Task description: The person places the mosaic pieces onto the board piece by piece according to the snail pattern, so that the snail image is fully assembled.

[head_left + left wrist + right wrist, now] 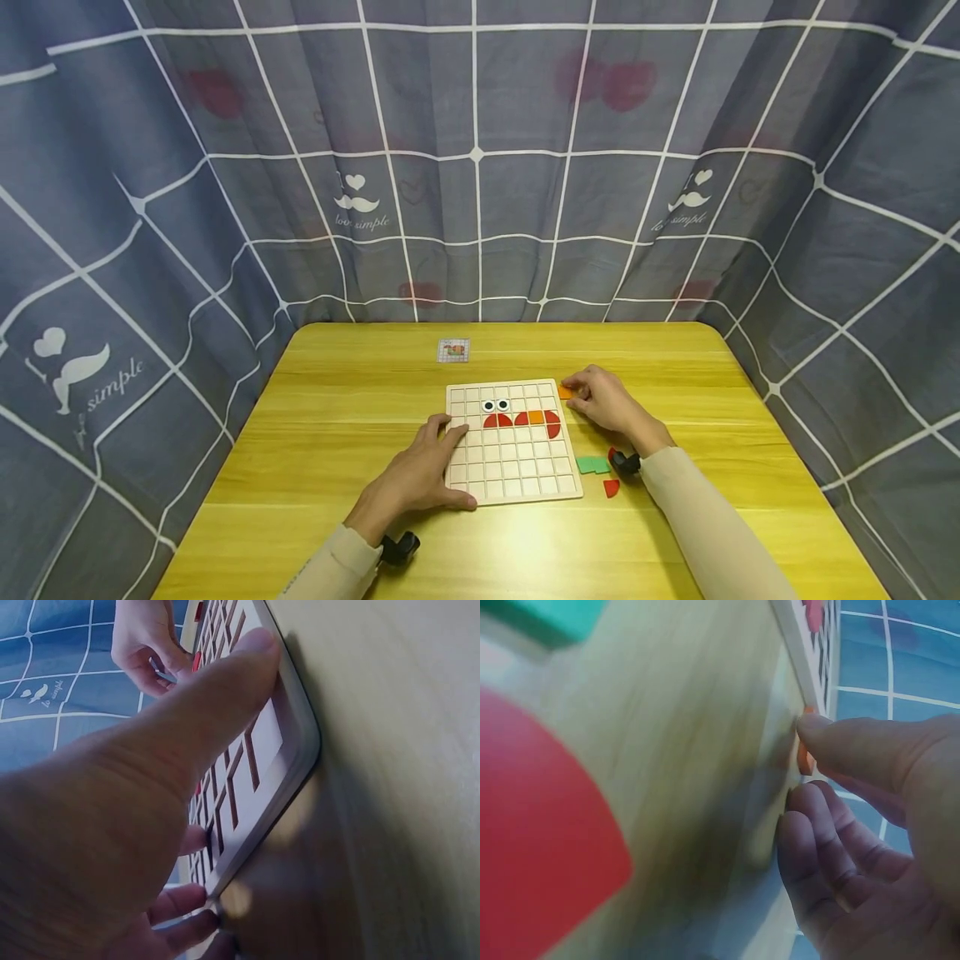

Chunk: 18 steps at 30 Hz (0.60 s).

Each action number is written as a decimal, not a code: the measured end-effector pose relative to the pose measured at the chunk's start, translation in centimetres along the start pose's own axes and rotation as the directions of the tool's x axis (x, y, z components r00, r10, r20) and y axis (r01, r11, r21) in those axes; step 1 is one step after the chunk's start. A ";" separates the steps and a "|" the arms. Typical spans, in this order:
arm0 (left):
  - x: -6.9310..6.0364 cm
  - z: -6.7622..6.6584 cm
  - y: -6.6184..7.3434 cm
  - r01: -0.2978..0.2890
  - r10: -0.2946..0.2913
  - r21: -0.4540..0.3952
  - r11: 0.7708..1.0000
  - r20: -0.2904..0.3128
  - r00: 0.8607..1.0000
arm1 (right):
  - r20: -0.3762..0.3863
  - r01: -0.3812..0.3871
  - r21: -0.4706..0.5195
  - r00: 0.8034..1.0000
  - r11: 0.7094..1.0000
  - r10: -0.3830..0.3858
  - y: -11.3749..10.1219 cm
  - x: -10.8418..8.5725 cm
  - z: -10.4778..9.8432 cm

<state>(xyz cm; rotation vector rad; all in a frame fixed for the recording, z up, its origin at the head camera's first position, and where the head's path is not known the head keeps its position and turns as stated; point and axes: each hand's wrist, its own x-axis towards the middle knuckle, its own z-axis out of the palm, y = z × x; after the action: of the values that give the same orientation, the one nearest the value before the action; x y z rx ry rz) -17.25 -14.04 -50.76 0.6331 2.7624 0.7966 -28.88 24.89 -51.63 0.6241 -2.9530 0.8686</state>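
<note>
While the left hand (423,467) lies spread on the near-left corner of the pale wooden grid board (517,477), thumb on top, fingers at its left edge, it clutches no piece. Small printed card (453,351): beyond left hand, on yellow wood-grain tabletop (337,417). Between hands, on board: two round black-and-white eye pieces (489,407), red rounded pieces (491,422), one orange square tile (536,417). Flat loose orange piece (566,392): pinched in right hand (603,402), left of its knuckles, just off board's far-right corner. Right hand nearer; board separates piece from left. Long axis: partly covered, can't tell. Flat green pieces (592,465), red quarter-round piece (611,488): bodyward of right hand.
</note>
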 end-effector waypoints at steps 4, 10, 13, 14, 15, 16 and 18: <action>0.2 0.0 -0.1 -0.005 0.006 0.017 1.000 -0.020 1.000 | 0.012 -0.023 0.004 1.000 1.000 0.022 0.2 0.4 0.3; 0.3 0.1 -0.2 -0.017 0.018 0.036 0.999 -0.030 0.999 | 0.015 -0.051 -0.003 0.999 0.999 0.051 0.3 0.6 0.5; 0.3 0.2 -0.3 -0.025 0.026 0.041 0.999 -0.032 0.999 | 0.013 -0.051 -0.009 0.999 0.999 0.051 0.3 0.5 0.5; 0.3 0.2 -0.3 -0.026 0.028 0.043 0.999 -0.032 0.999 | 0.010 -0.053 -0.009 0.999 0.999 0.053 0.2 0.5 0.6; 0.2 0.2 -0.3 -0.027 0.029 0.045 0.999 -0.033 0.999 | 0.008 -0.049 -0.010 0.999 0.999 0.050 0.2 0.5 0.6; 0.2 0.2 -0.4 -0.027 0.028 0.047 0.999 -0.033 0.999 | 0.007 -0.044 -0.011 0.999 0.999 0.044 0.2 0.5 0.6; 0.2 0.2 -0.4 -0.024 0.026 0.049 0.998 -0.035 0.999 | 0.000 -0.034 -0.013 0.999 0.999 0.034 0.2 0.5 0.6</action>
<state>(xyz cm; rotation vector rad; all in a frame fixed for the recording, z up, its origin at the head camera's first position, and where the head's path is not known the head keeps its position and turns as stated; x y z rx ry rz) -17.50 -14.19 -51.11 0.6706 2.8193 0.7545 -29.36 24.58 -52.18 0.5746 -2.9753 0.8510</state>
